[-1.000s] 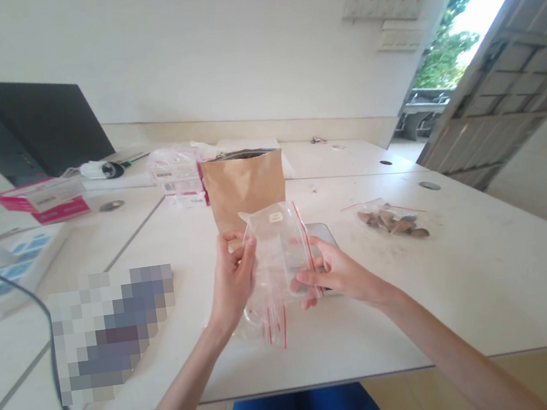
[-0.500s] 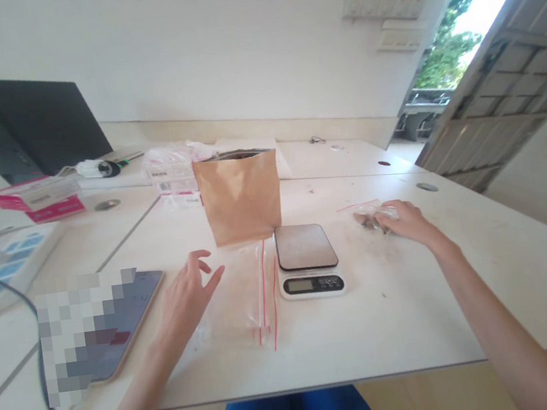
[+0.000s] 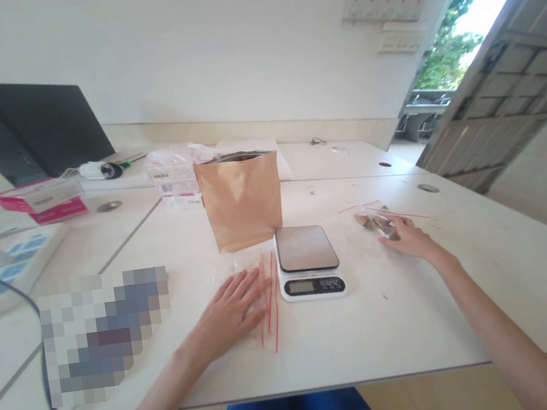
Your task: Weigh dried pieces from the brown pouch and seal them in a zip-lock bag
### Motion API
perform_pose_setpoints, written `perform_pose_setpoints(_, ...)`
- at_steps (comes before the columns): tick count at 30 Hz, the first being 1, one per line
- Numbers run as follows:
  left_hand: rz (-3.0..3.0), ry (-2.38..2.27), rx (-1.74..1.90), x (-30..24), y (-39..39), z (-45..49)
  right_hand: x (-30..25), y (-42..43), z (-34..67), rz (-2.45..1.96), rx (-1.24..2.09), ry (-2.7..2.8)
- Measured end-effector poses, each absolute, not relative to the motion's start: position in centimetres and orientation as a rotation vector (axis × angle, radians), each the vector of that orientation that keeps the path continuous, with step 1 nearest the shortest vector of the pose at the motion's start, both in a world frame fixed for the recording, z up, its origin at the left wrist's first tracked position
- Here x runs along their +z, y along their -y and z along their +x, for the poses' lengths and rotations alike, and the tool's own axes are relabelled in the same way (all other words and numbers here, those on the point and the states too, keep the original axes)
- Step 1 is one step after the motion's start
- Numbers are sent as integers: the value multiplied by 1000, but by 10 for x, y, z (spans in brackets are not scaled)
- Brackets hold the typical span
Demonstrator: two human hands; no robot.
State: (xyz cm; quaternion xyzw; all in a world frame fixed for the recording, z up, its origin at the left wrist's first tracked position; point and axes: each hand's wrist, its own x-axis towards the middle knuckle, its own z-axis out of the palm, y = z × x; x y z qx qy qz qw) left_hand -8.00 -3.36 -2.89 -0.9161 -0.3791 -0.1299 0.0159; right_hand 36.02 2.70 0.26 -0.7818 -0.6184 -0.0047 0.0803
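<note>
Pressing down flat: left hand (image 3: 230, 315) is open, palm down, fingers spread on a clear zip bag (image 3: 270, 299) with red stripes, which is lying on the white table (image 3: 420, 327) just left of the scale. Bag looks empty, thin and limp, likely very light and slippery, with little stiffness. Best hold is probably the striped zip end, pinched between thumb and finger, since the film is likely to fold anywhere else.

Right hand (image 3: 409, 237) is reaching out, half open, fingertips (image 3: 389, 238) touching the near corner of a small zip bag (image 3: 375, 225) holding brown husk-like pieces. Cannot tell if it is gripping or only touching. That bag looks lumpy and soft, its contents probably light and hard; taking it by the top edge looks safer than squeezing the pieces. Red-striped strips are lying loose around it.

Between the hands, a digital kitchen scale (image 3: 308, 261) is sitting on the table, readout unreadable. Behind it, a kraft paper pouch (image 3: 241, 202) is standing upright, mouth open. Further back, plastic-wrapped packs (image 3: 173, 174) and pink-and-white boxes (image 3: 41, 203) are sitting near a dark laptop (image 3: 45, 121).
</note>
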Motion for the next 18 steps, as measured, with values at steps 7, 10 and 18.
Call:
perform_pose_setpoints(7, -2892, 1302, -578, -27, 30, -87, 52, -10, 330, -2272, 140, 1721)
perform_pose_setpoints(10, -3058, 1237, -582, -14, 18, -95, 85, -5, 300, -1979, 258, 1689)
perform_pose_setpoints(18, -2969, 1850, -1019, 41, 20, -76, 147, -7, 203, -1349, 1044, 1760)
